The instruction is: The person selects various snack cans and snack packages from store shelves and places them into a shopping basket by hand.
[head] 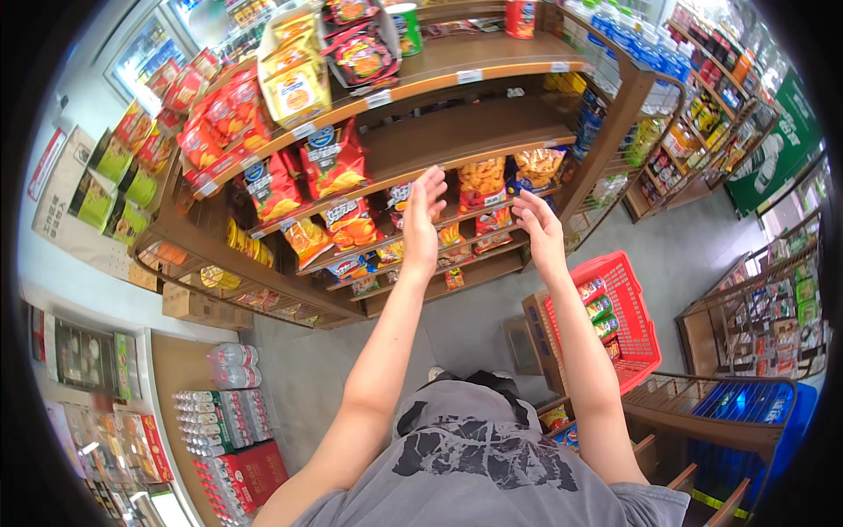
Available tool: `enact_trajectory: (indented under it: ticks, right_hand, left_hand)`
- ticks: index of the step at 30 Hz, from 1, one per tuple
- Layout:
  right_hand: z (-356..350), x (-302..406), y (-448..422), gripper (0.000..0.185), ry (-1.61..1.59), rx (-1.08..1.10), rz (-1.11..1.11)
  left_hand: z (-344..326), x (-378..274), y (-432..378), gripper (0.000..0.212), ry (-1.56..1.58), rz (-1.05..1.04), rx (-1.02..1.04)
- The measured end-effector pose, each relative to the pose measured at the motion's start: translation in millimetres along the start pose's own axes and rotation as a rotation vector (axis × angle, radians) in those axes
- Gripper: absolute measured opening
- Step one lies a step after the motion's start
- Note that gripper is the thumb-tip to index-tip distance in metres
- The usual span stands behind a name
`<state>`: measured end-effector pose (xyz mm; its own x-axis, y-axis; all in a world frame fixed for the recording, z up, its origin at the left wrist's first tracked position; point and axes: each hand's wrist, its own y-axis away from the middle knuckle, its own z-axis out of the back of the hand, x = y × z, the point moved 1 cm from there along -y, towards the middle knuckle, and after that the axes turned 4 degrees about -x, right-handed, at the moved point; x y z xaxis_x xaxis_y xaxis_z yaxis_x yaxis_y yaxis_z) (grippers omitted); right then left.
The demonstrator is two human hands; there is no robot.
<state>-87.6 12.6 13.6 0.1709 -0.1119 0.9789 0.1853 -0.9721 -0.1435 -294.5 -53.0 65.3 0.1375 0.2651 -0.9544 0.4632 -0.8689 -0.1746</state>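
Both of my arms reach forward at a snack shelf unit [461, 125]. My left hand [423, 217] is held up before the lower shelves, palm turned inward, with nothing in it. My right hand [541, 227] hovers at the right part of the same shelves, fingers spread and bare. Between the hands, farther back, stands a bag of golden puffed snacks [481, 183]; another snack bag [537, 166] is just beyond my right fingers. Red chip bags [332, 158] and an orange-red snack bag [350, 224] stand left of my left hand. Whether either hand touches a bag, I cannot tell.
A red plastic basket [635, 316] holding several small canisters rests on a cardboard box [541, 329] beside my right forearm. Blue-labelled bottles [632, 39] top the rack end at right. Bottle packs [230, 421] stand on the floor at left. A red canister [520, 18] sits up top.
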Motion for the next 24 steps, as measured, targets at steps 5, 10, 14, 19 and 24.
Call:
enact_trajectory:
  ticks: [5, 10, 14, 19, 24]
  right_hand:
    - [-66.3, 27.9, -13.2, 0.038, 0.045, 0.065, 0.066]
    - [-121.4, 54.9, -35.2, 0.039, 0.003, 0.133, 0.123]
    - [-157.2, 78.8, -61.0, 0.038, 0.010, 0.203, 0.168]
    - [-186.6, 113.8, -109.3, 0.041, 0.000, 0.252, 0.246]
    - [-208.8, 143.9, -148.0, 0.044, 0.032, 0.337, 0.311]
  left_hand:
    - [57.4, -48.0, -21.5, 0.057, 0.006, -0.155, -0.038]
    - [89.8, -92.2, -41.7, 0.055, 0.000, -0.242, -0.050]
    - [98.0, -116.3, -66.6, 0.057, 0.020, -0.250, -0.053]
    - [90.5, -134.7, -98.5, 0.059, 0.100, -0.235, -0.018]
    - [70.9, -150.6, -132.6, 0.068, 0.198, -0.209, 0.003]
